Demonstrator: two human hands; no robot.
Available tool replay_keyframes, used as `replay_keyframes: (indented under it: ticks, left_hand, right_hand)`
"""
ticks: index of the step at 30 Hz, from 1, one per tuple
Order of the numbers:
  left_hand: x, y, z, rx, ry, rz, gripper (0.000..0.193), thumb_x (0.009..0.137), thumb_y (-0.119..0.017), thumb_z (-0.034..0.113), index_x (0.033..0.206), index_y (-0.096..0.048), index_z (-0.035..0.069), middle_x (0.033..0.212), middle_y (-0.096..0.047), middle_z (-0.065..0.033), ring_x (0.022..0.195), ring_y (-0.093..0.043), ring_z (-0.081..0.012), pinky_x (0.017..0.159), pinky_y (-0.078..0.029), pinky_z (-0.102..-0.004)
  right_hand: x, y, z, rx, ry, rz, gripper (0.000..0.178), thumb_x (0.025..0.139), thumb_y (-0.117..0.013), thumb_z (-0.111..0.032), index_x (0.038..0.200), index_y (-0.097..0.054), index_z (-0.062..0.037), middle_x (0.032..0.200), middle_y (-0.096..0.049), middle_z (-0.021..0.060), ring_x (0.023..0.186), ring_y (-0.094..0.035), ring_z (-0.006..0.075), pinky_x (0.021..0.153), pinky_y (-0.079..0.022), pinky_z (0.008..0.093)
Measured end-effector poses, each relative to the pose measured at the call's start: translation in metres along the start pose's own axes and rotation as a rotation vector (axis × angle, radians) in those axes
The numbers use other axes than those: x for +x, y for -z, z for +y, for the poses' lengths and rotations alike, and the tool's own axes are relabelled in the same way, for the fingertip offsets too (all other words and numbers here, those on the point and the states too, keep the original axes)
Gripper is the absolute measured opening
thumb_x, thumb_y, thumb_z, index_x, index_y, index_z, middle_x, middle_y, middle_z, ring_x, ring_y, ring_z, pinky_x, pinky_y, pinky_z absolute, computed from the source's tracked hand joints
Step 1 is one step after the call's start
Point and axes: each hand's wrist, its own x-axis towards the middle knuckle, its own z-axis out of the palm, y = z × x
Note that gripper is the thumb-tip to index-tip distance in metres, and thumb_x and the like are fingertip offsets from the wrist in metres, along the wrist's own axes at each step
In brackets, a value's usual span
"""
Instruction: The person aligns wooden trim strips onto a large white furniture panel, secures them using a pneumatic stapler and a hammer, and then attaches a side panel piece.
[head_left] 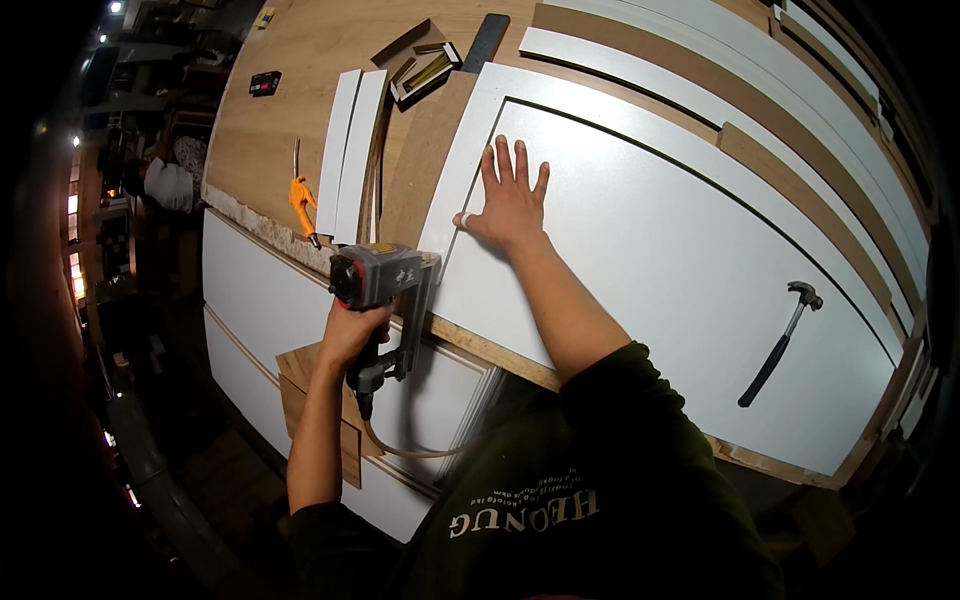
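A grey and black air nail gun (388, 275) is in my left hand (350, 332), whose fingers wrap round its handle. Its nose meets the left edge of a large white framed panel (650, 250), though whether it presses on it I cannot tell. A hose (410, 453) runs from the handle's lower end toward my body. My right hand (510, 208) lies flat on the panel near its left frame strip, fingers spread, with a pale band round the thumb. On the panel's right part rests a claw hammer (772, 355) with a black grip.
Left of the panel, white strips (345, 150) and an orange air blow gun (302, 198) lie on the wooden table (290, 40). Behind them are an open box of fasteners (430, 78) and a dark bar (487, 42). Long boards (700, 70) line the far side. A person (172, 182) is at far left.
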Motion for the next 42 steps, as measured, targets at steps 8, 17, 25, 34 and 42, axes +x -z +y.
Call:
replay_keyframes:
  ticks: [8,17,25,34,42]
  left_hand:
    - [0.004,0.001,0.000,0.025,-0.007,-0.038,0.016,0.075,-0.063,0.007,0.089,-0.059,0.002,0.061,-0.053,-0.0024,0.049,-0.052,-0.0117,0.046,-0.046,-0.0281]
    - [-0.003,0.009,-0.008,0.066,0.052,-0.033,0.012,0.075,-0.063,0.008,0.084,-0.057,0.002,0.060,-0.054,-0.0030,0.049,-0.053,-0.0126,0.047,-0.048,-0.0284]
    - [-0.011,0.007,-0.007,0.097,0.063,0.005,0.011,0.074,-0.063,0.007,0.082,-0.057,0.002,0.060,-0.055,-0.0031,0.048,-0.056,-0.0130,0.046,-0.048,-0.0289]
    - [-0.004,0.001,0.001,0.063,0.022,-0.008,0.012,0.075,-0.062,0.006,0.085,-0.058,0.001,0.060,-0.054,-0.0031,0.049,-0.054,-0.0119,0.046,-0.047,-0.0284]
    - [0.010,0.001,0.007,0.051,-0.080,-0.042,0.010,0.074,-0.061,0.006,0.081,-0.055,0.003,0.060,-0.053,-0.0032,0.047,-0.052,-0.0139,0.045,-0.045,-0.0290]
  right_hand:
    - [0.000,-0.002,0.000,0.009,0.002,0.010,0.110,0.066,-0.067,-0.057,0.151,-0.015,-0.0100,0.159,-0.003,0.0095,0.146,0.007,0.0289,0.113,0.005,0.0582]
    - [0.000,-0.001,0.001,0.012,-0.001,0.004,0.110,0.067,-0.067,-0.057,0.151,-0.015,-0.0103,0.159,-0.002,0.0091,0.146,0.008,0.0290,0.113,0.006,0.0580]
    - [0.001,0.008,-0.003,-0.006,-0.028,-0.053,0.109,0.068,-0.071,-0.055,0.151,-0.016,-0.0114,0.159,-0.004,0.0081,0.146,0.006,0.0279,0.114,0.004,0.0567]
    - [0.004,0.011,-0.001,-0.027,-0.025,-0.113,0.113,0.065,-0.075,-0.044,0.152,-0.010,-0.0116,0.159,-0.001,0.0083,0.146,0.007,0.0290,0.114,0.002,0.0583]
    - [0.004,0.012,-0.002,-0.033,-0.029,-0.136,0.104,0.067,-0.069,-0.030,0.151,-0.012,-0.0107,0.159,-0.001,0.0088,0.146,0.007,0.0296,0.114,0.002,0.0583]
